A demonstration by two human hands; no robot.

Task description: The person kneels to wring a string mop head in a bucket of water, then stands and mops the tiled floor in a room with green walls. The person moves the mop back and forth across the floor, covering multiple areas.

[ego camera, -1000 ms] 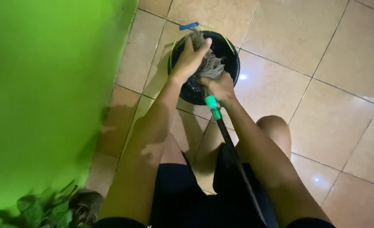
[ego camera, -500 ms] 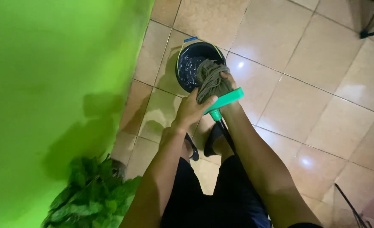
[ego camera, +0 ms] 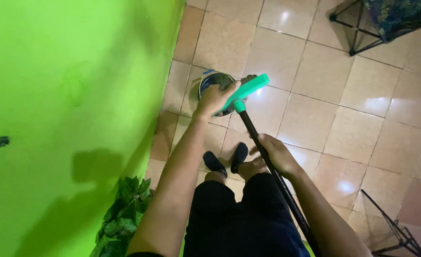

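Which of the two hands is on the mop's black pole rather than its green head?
The right hand: it wraps the black pole midway down, near the knees. The left hand grips the green head over the dark bucket.

Green-headed mop (ego camera: pixel 244 93) above black bucket (ego camera: pixel 208 80)

Bright green wall (ego camera: pixel 67 71), glossy beige tiled floor (ego camera: pixel 324 95)

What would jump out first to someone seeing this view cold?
The bright green wall fills the whole left side. At centre, the left hand grips the green mop head over a dark bucket on the tan tiled floor, while the right hand holds the black mop handle lower down. A leafy plant sits at the wall's foot.
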